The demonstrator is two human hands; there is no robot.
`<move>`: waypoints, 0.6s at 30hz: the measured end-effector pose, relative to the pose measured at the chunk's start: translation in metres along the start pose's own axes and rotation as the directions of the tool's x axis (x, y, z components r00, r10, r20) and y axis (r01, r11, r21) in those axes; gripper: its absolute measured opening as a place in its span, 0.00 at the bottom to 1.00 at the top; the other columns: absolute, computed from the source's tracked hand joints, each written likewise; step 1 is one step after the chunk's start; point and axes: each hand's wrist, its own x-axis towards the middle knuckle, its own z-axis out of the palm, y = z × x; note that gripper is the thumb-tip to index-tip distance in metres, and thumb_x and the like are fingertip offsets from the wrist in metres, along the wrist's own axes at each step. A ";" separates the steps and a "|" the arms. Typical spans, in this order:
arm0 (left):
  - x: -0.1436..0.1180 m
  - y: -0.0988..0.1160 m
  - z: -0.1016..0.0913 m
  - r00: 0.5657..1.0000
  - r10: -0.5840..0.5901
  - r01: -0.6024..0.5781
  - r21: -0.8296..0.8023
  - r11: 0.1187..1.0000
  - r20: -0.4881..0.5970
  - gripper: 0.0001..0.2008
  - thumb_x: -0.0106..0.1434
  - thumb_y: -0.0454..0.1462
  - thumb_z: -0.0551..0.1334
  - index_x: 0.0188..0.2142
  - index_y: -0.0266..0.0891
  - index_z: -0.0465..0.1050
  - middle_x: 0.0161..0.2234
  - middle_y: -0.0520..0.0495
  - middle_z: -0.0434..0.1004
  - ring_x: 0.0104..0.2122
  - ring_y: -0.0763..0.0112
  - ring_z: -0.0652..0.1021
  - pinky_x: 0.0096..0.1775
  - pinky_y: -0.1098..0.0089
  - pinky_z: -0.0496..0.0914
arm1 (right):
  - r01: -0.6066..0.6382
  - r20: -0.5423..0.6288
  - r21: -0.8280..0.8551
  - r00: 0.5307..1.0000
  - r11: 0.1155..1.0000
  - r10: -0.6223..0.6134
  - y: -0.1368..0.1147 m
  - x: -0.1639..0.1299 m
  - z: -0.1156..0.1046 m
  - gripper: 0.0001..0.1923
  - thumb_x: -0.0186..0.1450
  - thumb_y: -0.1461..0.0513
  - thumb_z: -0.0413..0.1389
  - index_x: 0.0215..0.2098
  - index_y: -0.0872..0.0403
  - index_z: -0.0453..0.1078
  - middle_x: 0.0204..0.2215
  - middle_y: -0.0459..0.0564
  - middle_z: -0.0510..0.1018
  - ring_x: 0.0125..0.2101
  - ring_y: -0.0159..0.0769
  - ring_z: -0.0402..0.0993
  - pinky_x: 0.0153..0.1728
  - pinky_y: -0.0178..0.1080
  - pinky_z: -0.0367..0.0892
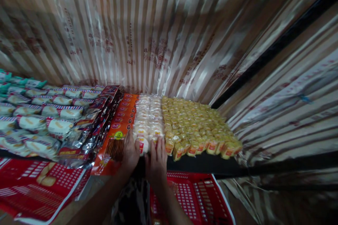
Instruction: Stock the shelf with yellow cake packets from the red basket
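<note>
— What was behind it all?

— A striped, shiny foil lining point(158, 35) covered the back and right side of the stall, and a dark shelf point(200, 163) ran across below it, packed with snacks.

— And the biggest block of goods?

— The yellow packets point(195, 126) on the right, laid in tight rows to the shelf's front edge. Left lay the white-wrapped cakes point(39, 119), then dark foil packs point(97, 123) and orange packs point(123, 119) standing on edge.

— Where were the hands?

— Both at the narrow column of pale round packets point(148, 119) between orange and yellow. The left hand point(130, 153) pressed its front packet from the left, fingers loosely curled against it; the right hand point(156, 156) lay flat, fingers spread and extended, touching the front row. Neither clearly gripped anything, seemingly squaring the column.

— Anything crowding them?

— Neighbouring rows touched on both sides, and a red basket point(195, 197) sat just under the wrists.
</note>
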 end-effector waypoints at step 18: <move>0.001 0.018 0.023 0.983 -0.069 0.058 -0.066 0.996 -0.170 0.23 0.67 0.39 0.43 0.59 0.32 0.52 0.58 0.34 0.57 0.61 0.60 0.56 0.61 0.56 0.54 | -0.042 -0.017 0.089 0.999 0.995 0.044 0.002 -0.016 0.012 0.32 0.67 0.65 0.43 0.66 0.52 0.35 0.66 0.59 0.40 0.64 0.53 0.39 0.55 0.62 0.58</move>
